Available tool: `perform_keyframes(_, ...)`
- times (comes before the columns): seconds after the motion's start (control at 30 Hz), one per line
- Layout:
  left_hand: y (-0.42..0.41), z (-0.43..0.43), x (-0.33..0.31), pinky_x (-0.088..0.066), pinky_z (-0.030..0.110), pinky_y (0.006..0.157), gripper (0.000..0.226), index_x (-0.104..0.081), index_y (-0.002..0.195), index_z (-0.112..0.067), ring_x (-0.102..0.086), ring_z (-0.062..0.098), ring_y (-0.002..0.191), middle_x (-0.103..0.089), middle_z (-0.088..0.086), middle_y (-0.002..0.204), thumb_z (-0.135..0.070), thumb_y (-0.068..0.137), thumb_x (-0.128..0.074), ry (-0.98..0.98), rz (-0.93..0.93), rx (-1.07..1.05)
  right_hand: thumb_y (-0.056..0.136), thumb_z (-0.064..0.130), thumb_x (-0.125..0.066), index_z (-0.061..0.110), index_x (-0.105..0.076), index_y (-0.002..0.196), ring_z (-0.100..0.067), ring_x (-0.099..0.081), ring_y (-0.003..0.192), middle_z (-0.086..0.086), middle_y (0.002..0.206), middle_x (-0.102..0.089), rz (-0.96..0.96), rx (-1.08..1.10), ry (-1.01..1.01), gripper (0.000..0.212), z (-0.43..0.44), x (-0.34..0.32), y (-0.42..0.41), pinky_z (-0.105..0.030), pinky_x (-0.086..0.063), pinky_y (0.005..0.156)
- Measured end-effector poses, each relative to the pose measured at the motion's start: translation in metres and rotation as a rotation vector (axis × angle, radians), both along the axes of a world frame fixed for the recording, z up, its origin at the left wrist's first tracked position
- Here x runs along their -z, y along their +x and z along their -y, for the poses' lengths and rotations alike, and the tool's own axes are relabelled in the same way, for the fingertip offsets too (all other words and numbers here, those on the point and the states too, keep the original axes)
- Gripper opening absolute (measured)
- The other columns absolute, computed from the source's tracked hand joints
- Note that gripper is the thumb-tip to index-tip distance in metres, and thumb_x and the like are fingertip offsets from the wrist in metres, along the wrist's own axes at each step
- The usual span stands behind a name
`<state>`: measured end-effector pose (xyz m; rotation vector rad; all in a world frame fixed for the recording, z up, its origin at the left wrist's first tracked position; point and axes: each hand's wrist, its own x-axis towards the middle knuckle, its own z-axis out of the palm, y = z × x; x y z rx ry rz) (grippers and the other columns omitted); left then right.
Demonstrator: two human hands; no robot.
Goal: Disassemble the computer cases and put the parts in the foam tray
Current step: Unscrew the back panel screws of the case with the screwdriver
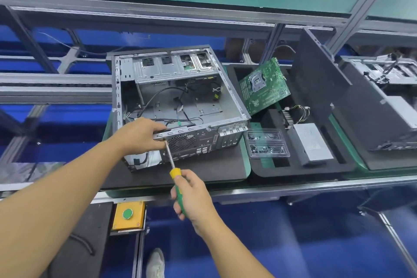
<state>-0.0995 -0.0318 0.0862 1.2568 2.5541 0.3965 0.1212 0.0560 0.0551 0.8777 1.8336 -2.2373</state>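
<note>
Centrally, an open grey metal computer case (180, 106) lies on a dark mat (214, 167) on the workbench, its side panel off and loose black cables showing on its floor. The left hand (142, 134) grips the near top rim of the case's rear panel, with the fingers curled over the edge into the case and the thumb pressed beneath it. The right hand (194, 196) holds a screwdriver with a green handle and yellow collar (174, 174), the fingers wrapped close together round the handle and the thumb lying near the collar. Its steel shaft slants up to the rear panel just left of the round fan grille (182, 142), close to the left thumb; whether the tip sits in a screw cannot be told. Just right of the case sits a black foam tray (268, 171). In it a green motherboard (264, 88) rests tilted at the far end, a silver box-shaped power supply (312, 142) lies in a near slot with its wires trailing, and a clear plastic box of small screws (267, 144) lies beside that. A dark flat side panel (320, 81) leans upright at the tray's right side, and beyond it stands a second grey case (381, 70).
</note>
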Motion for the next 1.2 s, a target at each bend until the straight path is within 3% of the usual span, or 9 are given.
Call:
perform_keyframes(0.13, 0.002, -0.001, -0.001, -0.029, 0.025, 0.048, 0.013, -0.069, 0.095, -0.033, -0.045, 0.006, 0.052, -0.048, -0.008, 0.054, -0.039, 0.084, -0.067, -0.002, -0.037, -0.009, 0.1, 0.039, -0.048, 0.03, -0.062, 0.098, -0.014, -0.043, 0.045, 0.004, 0.069, -0.056, -0.005, -0.005, 0.002, 0.016, 0.003, -0.004, -0.001, -0.021, -0.032, 0.04)
perform_keyframes(0.33, 0.004, -0.001, -0.004, -0.041, 0.028, 0.053, 0.019, -0.069, 0.099, -0.028, -0.055, 0.013, 0.063, -0.061, -0.005, 0.066, -0.039, 0.084, -0.066, -0.021, -0.013, -0.009, 0.099, 0.038, -0.047, 0.03, -0.063, 0.1, -0.013, -0.043, 0.045, 0.005, 0.068, -0.056, -0.001, 0.008, 0.003, 0.018, 0.005, -0.006, 0.0, -0.022, -0.033, 0.04)
perform_keyframes(0.47, 0.004, -0.001, -0.005, -0.033, 0.026, 0.049, 0.012, -0.068, 0.088, -0.028, -0.046, 0.008, 0.053, -0.057, -0.004, 0.06, -0.039, 0.084, -0.066, -0.014, -0.009, -0.006, 0.098, 0.039, -0.047, 0.032, -0.063, 0.098, -0.013, -0.043, 0.045, 0.005, 0.067, -0.056, 0.0, 0.013, -0.014, 0.018, 0.005, -0.008, 0.0, -0.022, -0.033, 0.041)
perform_keyframes(0.97, 0.006, -0.001, -0.005, -0.029, 0.026, 0.049, 0.007, -0.067, 0.085, -0.027, -0.041, 0.01, 0.052, -0.047, -0.007, 0.053, -0.033, 0.083, -0.068, 0.009, -0.011, 0.003, 0.096, 0.04, -0.048, 0.033, -0.066, 0.095, -0.013, -0.042, 0.045, 0.004, 0.066, -0.056, 0.015, 0.026, 0.006, 0.02, 0.002, -0.009, -0.001, -0.021, -0.033, 0.04)
perform_keyframes(1.2, 0.005, -0.001, -0.006, -0.031, 0.027, 0.049, 0.014, -0.056, 0.073, -0.032, -0.042, 0.011, 0.052, -0.047, -0.006, 0.054, -0.031, 0.081, -0.068, -0.003, 0.003, 0.021, 0.097, 0.035, -0.047, 0.021, -0.068, 0.107, -0.013, -0.04, 0.046, 0.001, 0.069, -0.053, 0.037, 0.025, -0.223, 0.028, 0.002, -0.013, -0.002, -0.021, -0.029, 0.041)
